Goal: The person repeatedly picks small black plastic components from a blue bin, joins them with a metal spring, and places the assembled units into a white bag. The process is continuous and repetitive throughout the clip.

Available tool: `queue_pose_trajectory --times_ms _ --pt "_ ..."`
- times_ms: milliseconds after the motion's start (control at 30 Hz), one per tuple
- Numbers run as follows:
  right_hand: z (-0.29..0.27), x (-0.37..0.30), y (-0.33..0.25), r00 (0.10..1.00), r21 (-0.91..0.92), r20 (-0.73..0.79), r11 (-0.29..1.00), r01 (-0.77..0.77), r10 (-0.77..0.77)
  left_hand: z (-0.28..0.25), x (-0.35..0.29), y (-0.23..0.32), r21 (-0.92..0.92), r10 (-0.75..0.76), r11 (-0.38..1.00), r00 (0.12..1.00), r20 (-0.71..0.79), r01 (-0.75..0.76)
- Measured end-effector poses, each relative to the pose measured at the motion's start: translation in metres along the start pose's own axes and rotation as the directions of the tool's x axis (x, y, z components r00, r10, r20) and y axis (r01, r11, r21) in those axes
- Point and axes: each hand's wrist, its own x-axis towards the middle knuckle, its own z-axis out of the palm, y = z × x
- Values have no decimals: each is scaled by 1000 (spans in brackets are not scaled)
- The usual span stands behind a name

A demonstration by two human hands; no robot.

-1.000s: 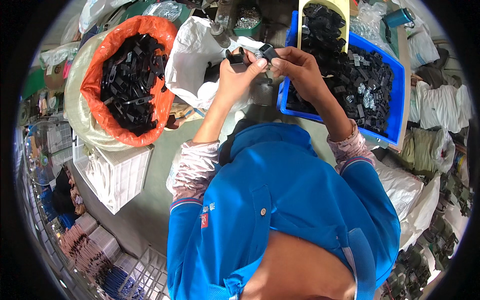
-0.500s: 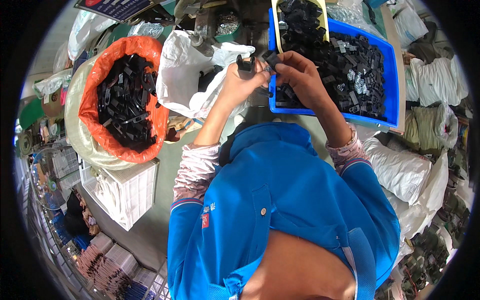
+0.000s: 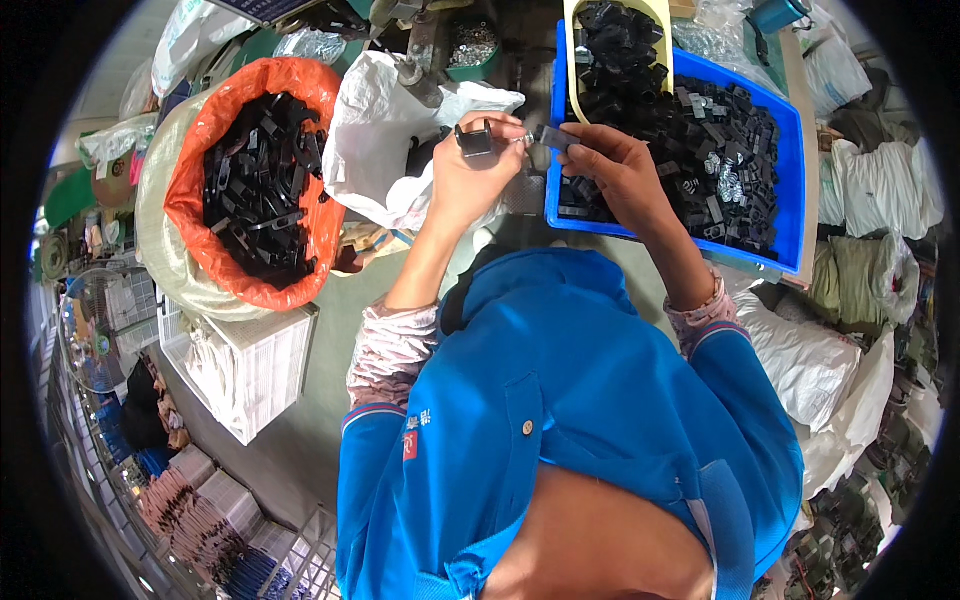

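My left hand (image 3: pixel 468 182) is closed around a black plastic part (image 3: pixel 476 142) whose squared end sticks out above the fist. A small silvery spring (image 3: pixel 525 139) shows at its thumb and fingertips. My right hand (image 3: pixel 618 168) pinches a small black plastic block (image 3: pixel 558 139) between thumb and fingers. The block's near end is close to the spring; whether they touch I cannot tell. Right below the right hand's side lies a blue bin (image 3: pixel 800 190) of similar black blocks, with a cluster of silvery springs (image 3: pixel 724 178) on top.
A cream tray (image 3: pixel 668 40) of black parts rests on the bin's far left. To the left stand a white plastic bag (image 3: pixel 375 150) and an orange-lined sack (image 3: pixel 185 200) full of long black parts. Small metal pieces fill a green container (image 3: pixel 475 70) at the back.
My hands have drawn slightly apart, and the block has turned more level, its long side now showing. The spring at my left fingertips is plainer. The whole view has shifted a little.
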Motion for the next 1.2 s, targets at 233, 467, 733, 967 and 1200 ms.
queue_pose_trajectory --times_ms 233,467,733,967,1200 --pt "0 3 -3 995 -28 73 997 -70 72 -8 -5 0 180 142 974 990 -4 -139" --pt "-6 10 -5 987 -31 121 994 -105 108 -14 -5 -3 151 90 984 996 19 -92" --pt "-9 18 11 978 192 158 967 -169 139 -12 -7 2 129 18 992 1000 -12 -16" --pt "-3 19 13 991 -23 130 1000 -7 10 -12 -5 6 101 -141 984 989 -34 144" --pt "5 23 7 993 -219 108 974 63 -40 -16 1 -11 -166 -289 946 957 -40 279"
